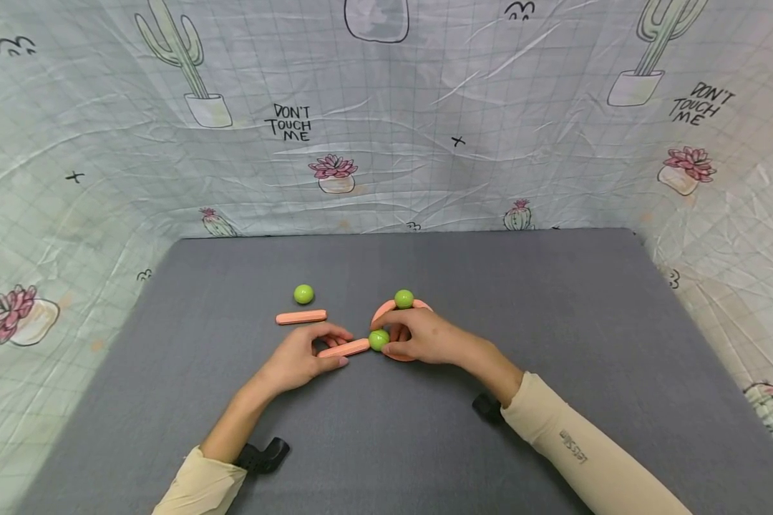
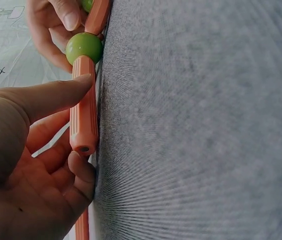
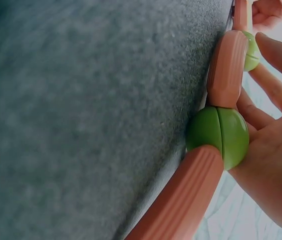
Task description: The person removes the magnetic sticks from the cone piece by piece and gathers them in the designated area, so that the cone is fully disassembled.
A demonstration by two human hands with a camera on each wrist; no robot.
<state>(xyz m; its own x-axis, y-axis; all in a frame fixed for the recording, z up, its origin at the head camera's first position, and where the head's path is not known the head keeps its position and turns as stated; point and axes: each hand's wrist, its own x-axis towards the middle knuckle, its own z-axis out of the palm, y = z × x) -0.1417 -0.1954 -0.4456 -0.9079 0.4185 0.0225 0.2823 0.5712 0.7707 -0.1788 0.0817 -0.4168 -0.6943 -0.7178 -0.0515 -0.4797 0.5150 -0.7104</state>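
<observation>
My left hand (image 1: pixel 299 357) pinches a straight orange ribbed rod (image 1: pixel 344 349), thumb on one side and fingers on the other. In the left wrist view a dark round spot shows in the near end of this rod (image 2: pixel 84 120). Its far end meets a glossy green ball (image 1: pixel 378 340). Around that ball the thumb and index finger of my right hand (image 1: pixel 428 335) close. Curved orange pieces (image 1: pixel 383 310) form a ring partly hidden under the right hand, with another green ball (image 1: pixel 404 299) at its top. The right wrist view shows a grooved green ball (image 3: pixel 218 135) between two orange pieces.
Left of the ring lie a loose orange rod (image 1: pixel 301 317) and, behind it, a loose green ball (image 1: pixel 303 294). The grey tabletop (image 1: pixel 554 300) ends at a printed cloth (image 1: pixel 399 193) at the back. Black straps with cameras (image 1: pixel 265 455) sit on both wrists.
</observation>
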